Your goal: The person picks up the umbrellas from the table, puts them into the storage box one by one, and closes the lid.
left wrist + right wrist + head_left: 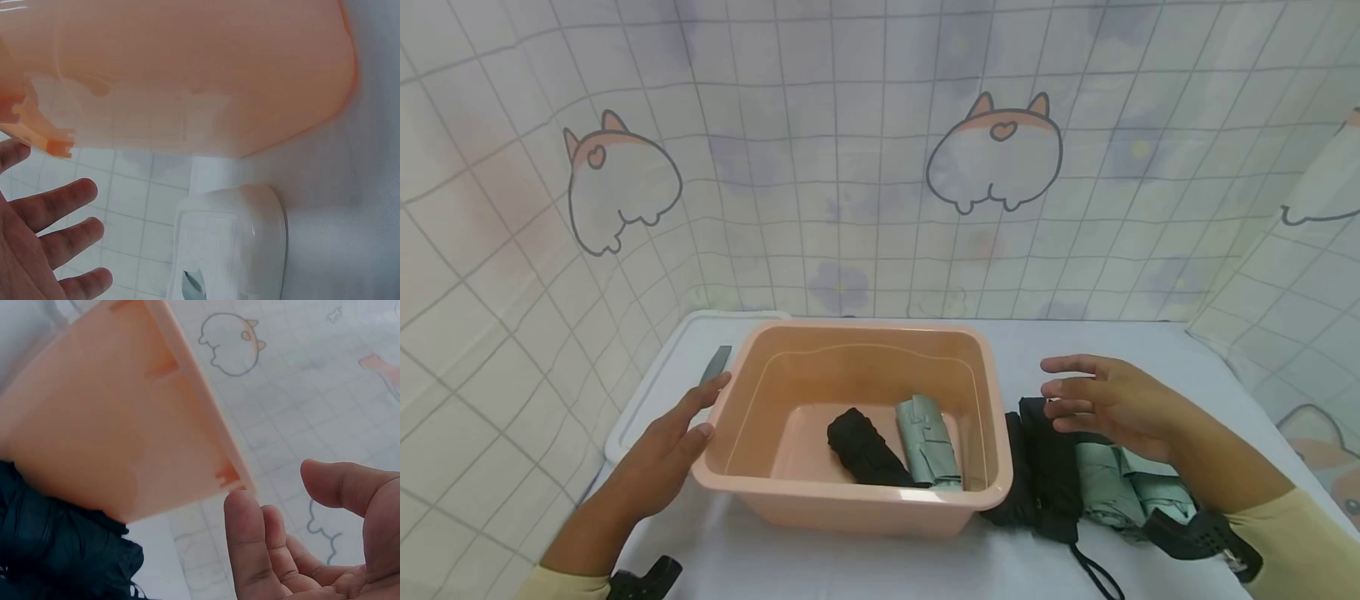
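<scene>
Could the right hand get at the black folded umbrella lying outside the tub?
Probably yes: the right hand hovers open just above the black umbrella beside the tub, with nothing between them.

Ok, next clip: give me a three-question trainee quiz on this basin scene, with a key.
1. How many folded umbrellas lie inside the peach basin?
2. True or false: the right hand grips a black umbrella.
3. Which hand is nearer the basin's rim? A left hand, B right hand.

Key: 1. Two, the black umbrella in the basin and the green umbrella in the basin. 2. False; it hovers open above the umbrellas on the table. 3. A.
</scene>
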Demonstrator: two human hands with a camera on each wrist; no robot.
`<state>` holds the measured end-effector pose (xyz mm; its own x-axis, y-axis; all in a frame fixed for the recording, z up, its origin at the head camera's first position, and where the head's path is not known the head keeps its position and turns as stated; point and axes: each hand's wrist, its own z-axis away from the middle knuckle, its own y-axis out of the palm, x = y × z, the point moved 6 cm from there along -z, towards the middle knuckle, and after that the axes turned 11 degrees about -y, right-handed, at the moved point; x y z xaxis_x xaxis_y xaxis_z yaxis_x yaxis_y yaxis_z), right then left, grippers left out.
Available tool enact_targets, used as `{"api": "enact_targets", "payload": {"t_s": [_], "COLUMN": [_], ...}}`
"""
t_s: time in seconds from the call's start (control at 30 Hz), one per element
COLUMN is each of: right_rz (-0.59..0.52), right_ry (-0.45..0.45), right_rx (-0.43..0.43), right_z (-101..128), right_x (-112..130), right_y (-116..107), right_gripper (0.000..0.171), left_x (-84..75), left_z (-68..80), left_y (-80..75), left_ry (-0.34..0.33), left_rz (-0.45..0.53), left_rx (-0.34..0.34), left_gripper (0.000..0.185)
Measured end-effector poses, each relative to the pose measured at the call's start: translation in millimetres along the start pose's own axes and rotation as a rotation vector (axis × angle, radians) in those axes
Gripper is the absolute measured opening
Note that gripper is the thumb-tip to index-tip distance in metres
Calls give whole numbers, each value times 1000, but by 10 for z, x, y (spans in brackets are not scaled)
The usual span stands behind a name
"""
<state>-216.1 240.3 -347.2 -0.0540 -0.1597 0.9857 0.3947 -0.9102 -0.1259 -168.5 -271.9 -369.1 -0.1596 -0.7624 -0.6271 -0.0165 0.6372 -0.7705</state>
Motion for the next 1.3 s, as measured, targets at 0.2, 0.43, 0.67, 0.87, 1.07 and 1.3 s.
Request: {"api": "enact_targets", "payload": {"t_s": [0.2,0.43,0.67,0.87,1.07,1.3], "right_rz": [6,28,60,60,51,89], "right_ry": [6,5,-5,-6,23,55], "right_rx": [5,-20,-29,-16,-25,-35], "right_z": [59,119,177,228,287,340], "right_x": [-120,-243,-336,-404,-471,-593], "right_y": [-149,-296,-455,-568,-682,-824], "right_gripper": [67,66,63,62,64,65], "left_x": [-5,-8,-22,-35,-47,-55], "left_z": [-1,0,6,13,16,13], "left_y": [-2,-4,-9,-7,-15,-19], "left_ry": [-1,-9,-23,-22,-21,-22], "left_rz": [-2,-7,-17,-13,-5,-8], "left_rx": [0,4,6,5,1,-3], "left_gripper": [57,58,58,57,58,58]}}
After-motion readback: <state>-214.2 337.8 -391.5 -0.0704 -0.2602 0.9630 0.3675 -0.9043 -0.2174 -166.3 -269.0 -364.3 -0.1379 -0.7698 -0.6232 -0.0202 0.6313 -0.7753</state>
